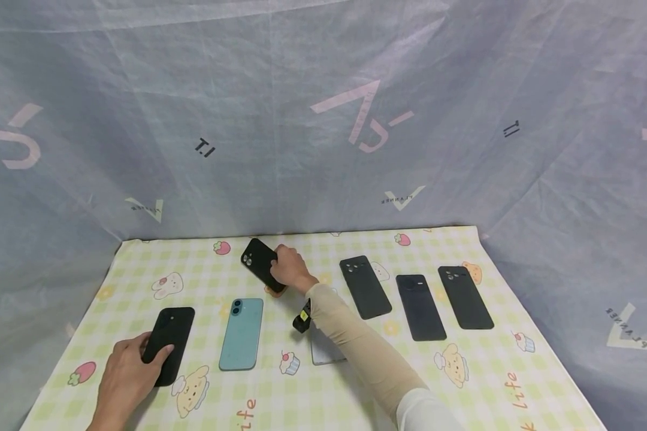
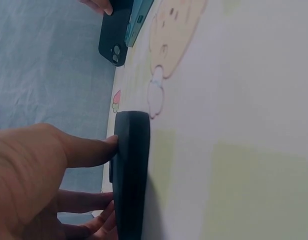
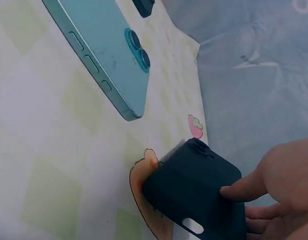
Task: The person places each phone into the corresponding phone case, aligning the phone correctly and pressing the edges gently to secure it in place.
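Observation:
At the left of the table, my left hand (image 1: 132, 368) grips a black phone (image 1: 167, 344) across its width, thumb on one long edge and fingers on the other. In the left wrist view the phone's dark edge (image 2: 131, 175) lies close over the cloth. Toward the back, my right hand (image 1: 291, 267) pinches a black phone case (image 1: 261, 263) by one side, its camera cutouts facing up and left. An oval slot shows in the end of this case (image 3: 194, 185) in the right wrist view. Between the hands lies a teal phone (image 1: 241, 335) with two lenses.
Under my right forearm a pale, flat phone-like slab (image 1: 323, 350) is partly hidden. To the right lie a black case (image 1: 365, 287), a dark case (image 1: 422, 308) and another black case (image 1: 466, 297). A grey curtain (image 1: 269, 120) hangs behind the checked tablecloth (image 1: 269, 395).

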`<state>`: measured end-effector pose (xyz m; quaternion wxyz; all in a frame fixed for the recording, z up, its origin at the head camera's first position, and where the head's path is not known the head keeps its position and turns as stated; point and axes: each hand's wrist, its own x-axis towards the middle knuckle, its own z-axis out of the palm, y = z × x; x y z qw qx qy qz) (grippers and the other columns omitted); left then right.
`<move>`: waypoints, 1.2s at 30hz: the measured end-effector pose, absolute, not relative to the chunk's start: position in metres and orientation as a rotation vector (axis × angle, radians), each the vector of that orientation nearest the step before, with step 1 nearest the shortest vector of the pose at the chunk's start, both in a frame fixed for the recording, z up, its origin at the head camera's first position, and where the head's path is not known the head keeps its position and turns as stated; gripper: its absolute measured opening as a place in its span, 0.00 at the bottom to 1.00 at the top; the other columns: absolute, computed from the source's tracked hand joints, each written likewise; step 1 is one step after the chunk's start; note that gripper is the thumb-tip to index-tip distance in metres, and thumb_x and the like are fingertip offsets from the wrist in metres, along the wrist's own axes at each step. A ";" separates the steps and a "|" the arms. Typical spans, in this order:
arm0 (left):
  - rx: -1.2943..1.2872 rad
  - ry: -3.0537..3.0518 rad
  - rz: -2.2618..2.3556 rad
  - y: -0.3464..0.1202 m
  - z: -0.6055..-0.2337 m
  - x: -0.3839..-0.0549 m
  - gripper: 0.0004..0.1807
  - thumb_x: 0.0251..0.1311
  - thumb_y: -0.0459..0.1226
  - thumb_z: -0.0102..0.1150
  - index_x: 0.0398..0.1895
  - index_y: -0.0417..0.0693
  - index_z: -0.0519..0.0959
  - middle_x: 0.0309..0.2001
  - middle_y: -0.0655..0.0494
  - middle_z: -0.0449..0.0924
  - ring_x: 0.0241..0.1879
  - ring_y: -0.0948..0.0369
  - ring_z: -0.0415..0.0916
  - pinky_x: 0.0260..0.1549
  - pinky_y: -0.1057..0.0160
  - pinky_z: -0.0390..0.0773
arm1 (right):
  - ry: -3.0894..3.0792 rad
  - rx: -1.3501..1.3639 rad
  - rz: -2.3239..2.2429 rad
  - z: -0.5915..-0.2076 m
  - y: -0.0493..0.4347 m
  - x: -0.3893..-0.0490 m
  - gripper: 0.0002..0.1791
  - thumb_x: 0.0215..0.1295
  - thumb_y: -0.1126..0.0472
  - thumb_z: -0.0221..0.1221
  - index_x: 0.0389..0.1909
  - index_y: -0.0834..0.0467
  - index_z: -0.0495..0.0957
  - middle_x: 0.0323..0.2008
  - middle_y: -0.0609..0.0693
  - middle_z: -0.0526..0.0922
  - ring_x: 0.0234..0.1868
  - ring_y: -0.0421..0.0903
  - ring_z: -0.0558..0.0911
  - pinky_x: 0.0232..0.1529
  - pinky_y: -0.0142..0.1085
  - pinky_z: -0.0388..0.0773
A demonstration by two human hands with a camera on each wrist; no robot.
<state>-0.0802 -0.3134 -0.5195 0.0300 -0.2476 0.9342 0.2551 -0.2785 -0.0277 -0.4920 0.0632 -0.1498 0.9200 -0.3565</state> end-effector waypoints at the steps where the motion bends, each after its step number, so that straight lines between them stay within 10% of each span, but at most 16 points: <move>1: -0.765 2.878 0.784 -0.313 -0.519 -0.080 0.40 0.74 0.43 0.65 0.74 0.19 0.63 0.65 0.21 0.58 0.66 0.28 0.59 0.70 0.28 0.60 | 2.771 -0.447 -1.087 -0.491 -0.026 -0.279 0.12 0.81 0.65 0.56 0.56 0.66 0.82 0.47 0.58 0.88 0.40 0.52 0.87 0.40 0.39 0.82; 6: -0.770 2.877 0.775 -0.312 -0.520 -0.080 0.40 0.74 0.43 0.65 0.74 0.19 0.62 0.66 0.21 0.56 0.67 0.28 0.57 0.71 0.28 0.59 | 2.682 -0.416 -1.168 -0.487 -0.020 -0.279 0.18 0.80 0.65 0.56 0.24 0.58 0.70 0.20 0.46 0.67 0.22 0.43 0.67 0.29 0.35 0.65; 10: -0.763 2.880 0.765 -0.312 -0.520 -0.078 0.40 0.74 0.43 0.65 0.74 0.19 0.62 0.66 0.20 0.56 0.67 0.28 0.57 0.72 0.28 0.58 | 2.630 -0.419 -1.222 -0.485 -0.014 -0.278 0.27 0.79 0.66 0.57 0.17 0.53 0.60 0.15 0.44 0.56 0.19 0.42 0.62 0.29 0.35 0.63; 18: -0.744 2.877 0.753 -0.314 -0.520 -0.076 0.42 0.73 0.44 0.66 0.74 0.20 0.62 0.66 0.20 0.56 0.67 0.27 0.58 0.71 0.27 0.58 | 2.573 -0.401 -1.312 -0.488 -0.007 -0.275 0.29 0.78 0.66 0.60 0.18 0.52 0.56 0.16 0.43 0.53 0.20 0.42 0.57 0.31 0.35 0.60; 25: -0.717 2.874 0.747 -0.314 -0.518 -0.074 0.44 0.71 0.44 0.67 0.75 0.21 0.60 0.67 0.20 0.56 0.68 0.27 0.57 0.71 0.27 0.59 | 2.567 -0.372 -1.352 -0.486 -0.002 -0.268 0.09 0.76 0.65 0.62 0.33 0.64 0.79 0.24 0.44 0.67 0.27 0.42 0.67 0.35 0.34 0.66; 36: -0.682 2.852 0.759 -0.314 -0.517 -0.067 0.48 0.70 0.47 0.68 0.77 0.22 0.56 0.70 0.19 0.52 0.70 0.25 0.55 0.70 0.26 0.58 | 2.569 -0.346 -1.374 -0.485 0.006 -0.259 0.06 0.75 0.64 0.64 0.40 0.64 0.82 0.26 0.46 0.71 0.29 0.41 0.69 0.37 0.34 0.70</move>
